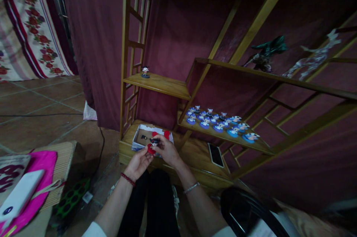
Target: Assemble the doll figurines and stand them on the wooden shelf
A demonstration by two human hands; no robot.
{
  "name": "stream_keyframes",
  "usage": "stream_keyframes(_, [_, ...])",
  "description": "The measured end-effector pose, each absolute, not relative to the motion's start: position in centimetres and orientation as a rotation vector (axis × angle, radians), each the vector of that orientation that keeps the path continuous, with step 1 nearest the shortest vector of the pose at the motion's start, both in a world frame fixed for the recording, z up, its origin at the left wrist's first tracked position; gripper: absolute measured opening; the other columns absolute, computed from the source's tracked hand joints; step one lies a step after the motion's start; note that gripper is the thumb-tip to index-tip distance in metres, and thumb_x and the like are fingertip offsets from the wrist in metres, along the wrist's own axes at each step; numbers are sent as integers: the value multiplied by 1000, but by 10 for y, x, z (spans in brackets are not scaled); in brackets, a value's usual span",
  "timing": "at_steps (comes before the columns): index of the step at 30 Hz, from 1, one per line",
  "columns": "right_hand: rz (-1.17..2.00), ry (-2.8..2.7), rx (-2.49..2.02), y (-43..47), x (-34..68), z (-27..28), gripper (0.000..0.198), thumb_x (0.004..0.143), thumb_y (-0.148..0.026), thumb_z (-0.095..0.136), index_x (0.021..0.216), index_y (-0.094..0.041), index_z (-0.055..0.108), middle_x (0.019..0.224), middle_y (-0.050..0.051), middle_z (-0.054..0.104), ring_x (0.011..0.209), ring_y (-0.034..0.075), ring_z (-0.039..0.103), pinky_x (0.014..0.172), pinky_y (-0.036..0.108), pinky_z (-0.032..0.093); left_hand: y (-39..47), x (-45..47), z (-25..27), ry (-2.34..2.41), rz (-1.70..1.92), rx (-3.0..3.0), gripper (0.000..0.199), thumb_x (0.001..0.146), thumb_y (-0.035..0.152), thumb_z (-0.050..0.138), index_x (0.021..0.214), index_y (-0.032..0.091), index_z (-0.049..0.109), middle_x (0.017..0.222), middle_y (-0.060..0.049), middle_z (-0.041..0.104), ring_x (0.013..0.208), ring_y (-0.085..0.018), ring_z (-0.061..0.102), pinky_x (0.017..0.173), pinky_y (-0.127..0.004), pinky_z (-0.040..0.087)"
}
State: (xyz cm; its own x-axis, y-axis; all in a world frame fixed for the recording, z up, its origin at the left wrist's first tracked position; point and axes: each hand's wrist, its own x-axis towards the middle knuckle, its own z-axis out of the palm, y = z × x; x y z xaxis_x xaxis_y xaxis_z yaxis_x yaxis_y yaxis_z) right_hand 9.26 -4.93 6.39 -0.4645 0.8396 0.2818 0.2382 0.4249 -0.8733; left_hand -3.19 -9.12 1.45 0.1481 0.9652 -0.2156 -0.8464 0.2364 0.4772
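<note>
Between my two hands is a small figurine [155, 142] with a black-haired head and a red round base. My right hand [167, 152] pinches its upper part from the right. From the left, the fingers of my left hand [140, 163] close on the red base. Right behind them stands an open white box [138, 131] on the low wooden shelf, with red round pieces [166, 134] and a small dark piece [144, 137] inside. My hands hide part of the box. A similar single figurine [145, 72] stands on the upper left shelf [164, 85].
Several small figurines on blue and purple bases [219, 127] crowd the middle shelf. A phone [215, 154] lies on the low shelf. Higher right are a green-and-brown statue [264, 54] and a clear horse-like statue [314, 56]. A white device [22, 194] rests on pink cloth at left.
</note>
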Motion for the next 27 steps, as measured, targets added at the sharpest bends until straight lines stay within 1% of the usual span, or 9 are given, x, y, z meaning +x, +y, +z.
stream_keyframes(7, [1012,-1956,-926,-53,92,70,30,66,-20,55,96,-23,54,88,-1,60,75,13,57,70,26,45,-93,-32,14,509,1334,270,11,78,16,51,81,11,60,75,-7,64,68,-13,59,64,-23,45])
stream_keyframes(15, [964,-1966,-938,-58,88,74,27,67,-20,53,93,-22,53,81,-1,59,70,13,56,64,26,46,-94,-33,15,492,1346,270,9,76,15,53,78,10,61,77,-6,64,68,-12,59,67,-24,46])
stream_keyframes(19, [930,-1948,-976,-57,85,68,26,67,-19,51,93,-22,51,81,-1,59,68,13,57,62,25,47,-94,-34,14,474,1375,271,7,74,12,55,77,11,61,77,-6,64,68,-11,59,67,-23,46])
stream_keyframes(23, [886,-1948,-1005,-57,83,63,26,68,-19,51,94,-22,49,83,-1,59,72,13,58,65,26,48,-94,-33,14,443,1403,280,6,72,10,58,77,10,62,78,-6,64,69,-10,58,68,-22,46])
stream_keyframes(27, [837,-1942,-1010,-57,81,60,23,70,-19,50,93,-22,48,84,0,59,75,13,59,68,27,48,-95,-33,15,431,1413,276,7,70,9,59,77,11,62,79,-4,64,70,-10,58,71,-23,46])
